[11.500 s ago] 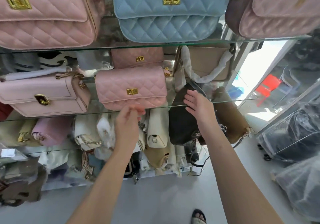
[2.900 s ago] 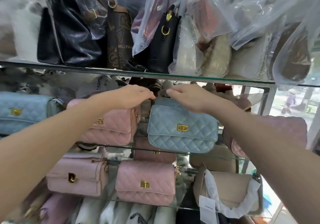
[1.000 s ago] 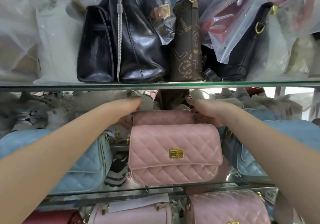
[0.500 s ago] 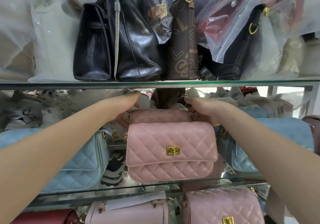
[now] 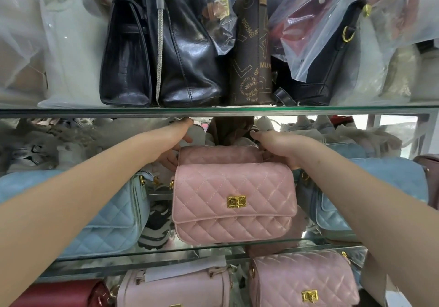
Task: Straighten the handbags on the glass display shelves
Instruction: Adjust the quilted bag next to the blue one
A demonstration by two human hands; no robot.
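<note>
Between the two hands, a rear pink quilted handbag (image 5: 218,155) stands on the glass shelf (image 5: 213,249), directly behind a front pink quilted handbag (image 5: 234,202) with a gold clasp. The right hand (image 5: 278,145) curls its fingers over the rear bag's top right corner. The left hand (image 5: 174,144) is at its left end, its fingers partly hidden, so the grip is unclear. A light-blue quilted bag (image 5: 99,216) sits below the left forearm.

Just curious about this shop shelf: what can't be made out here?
All head view.
Rear pink quilted handbag: only its top shows; the front pink quilted handbag covers the rest.
Left hand: fingertips hidden behind that rear bag.
Left light blue quilted handbag: partly hidden by the left forearm.
Bottom pink quilted handbag: cut by the lower edge.
</note>
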